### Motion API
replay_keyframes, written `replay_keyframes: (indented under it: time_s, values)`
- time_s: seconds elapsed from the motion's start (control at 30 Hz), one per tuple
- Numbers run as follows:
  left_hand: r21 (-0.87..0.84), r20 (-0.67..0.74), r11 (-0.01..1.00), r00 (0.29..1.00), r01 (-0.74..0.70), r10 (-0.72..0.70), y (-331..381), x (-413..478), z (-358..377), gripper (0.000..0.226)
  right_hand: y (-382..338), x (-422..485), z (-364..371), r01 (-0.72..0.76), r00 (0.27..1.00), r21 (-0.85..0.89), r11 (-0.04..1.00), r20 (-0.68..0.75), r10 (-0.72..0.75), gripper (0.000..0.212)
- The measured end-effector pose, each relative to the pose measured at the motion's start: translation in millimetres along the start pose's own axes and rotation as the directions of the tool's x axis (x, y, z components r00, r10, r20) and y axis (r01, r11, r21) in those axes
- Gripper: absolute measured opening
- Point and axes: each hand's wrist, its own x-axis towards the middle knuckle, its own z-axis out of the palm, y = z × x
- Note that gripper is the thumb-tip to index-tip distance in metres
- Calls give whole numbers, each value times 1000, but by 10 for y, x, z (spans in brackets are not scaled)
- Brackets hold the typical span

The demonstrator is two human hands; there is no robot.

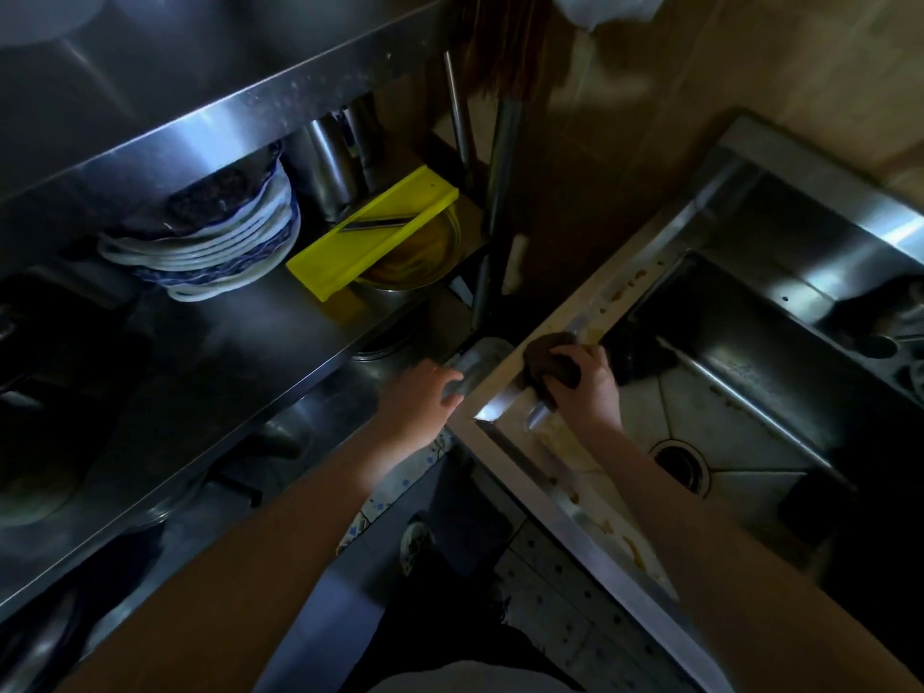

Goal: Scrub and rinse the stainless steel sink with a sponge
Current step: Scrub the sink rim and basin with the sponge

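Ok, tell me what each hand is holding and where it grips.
The right hand presses a dark sponge from on top, against the sink's rim. The left hand holds nothing; it rests on the sink's outer corner.

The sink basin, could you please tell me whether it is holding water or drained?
Drained: the sink floor is bare around the open drain, no standing water visible. The dark far side is too shadowed to judge.

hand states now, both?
Left hand: open, resting on the sink's corner edge.
Right hand: closed on the sponge, pressing it on the rim.
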Motion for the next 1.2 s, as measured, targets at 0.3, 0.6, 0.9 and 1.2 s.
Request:
replay_keyframes:
  time_s: [0.3, 0.6, 0.9, 1.2]
  values:
    - [45, 60, 994, 994, -99, 96, 105, 378, 38, 53, 29, 7, 43, -4, 1000, -48, 999, -26, 3, 42]
    - [-13, 156, 973, 960, -232, 231, 36, 586, 19, 64, 163, 695, -240, -196, 973, -19, 980, -126, 192, 42]
    - [-44, 104, 958, 952, -283, 286, 94, 742, 9, 53, 27, 281, -38, -141, 984, -29, 990, -115, 137, 41]
    - [29, 150, 951, 942, -309, 302, 260, 833, 52, 48, 95, 657, -173, -182, 978, -33, 983, -105, 178, 43]
